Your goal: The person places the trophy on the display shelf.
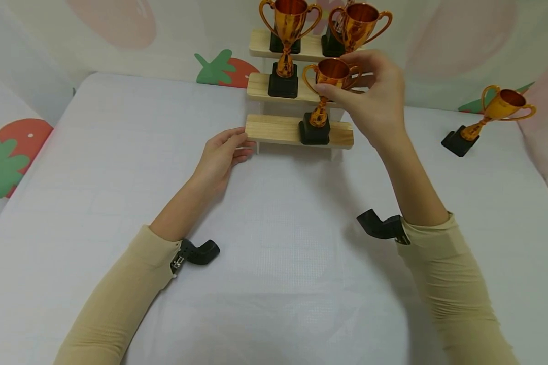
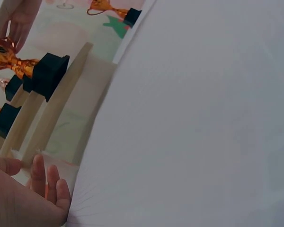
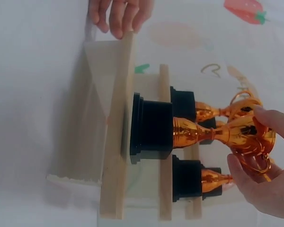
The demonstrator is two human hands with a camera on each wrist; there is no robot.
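My right hand (image 1: pixel 380 96) holds a small orange-gold trophy cup (image 1: pixel 318 115) by its bowl, thumb in front and fingers behind. The cup stands upright, its black base on the lowest step of a tiered wooden display shelf (image 1: pixel 274 128), right of the middle. At that step's left end, my left hand (image 1: pixel 216 158) grips the wood between thumb and fingers. The right wrist view shows the held cup's base (image 3: pixel 154 128) against the front board, with the left hand (image 3: pixel 122 14) at the board's far end.
Another trophy cup (image 1: pixel 284 78) stands on the middle step's left side. More cups, such as a right-hand one (image 1: pixel 358 25), are partly hidden behind. A separate trophy (image 1: pixel 500 109) stands at the table's far right. White cloth covers the table (image 1: pixel 274 228); a strawberry-print curtain (image 1: pixel 164 61) hangs behind.
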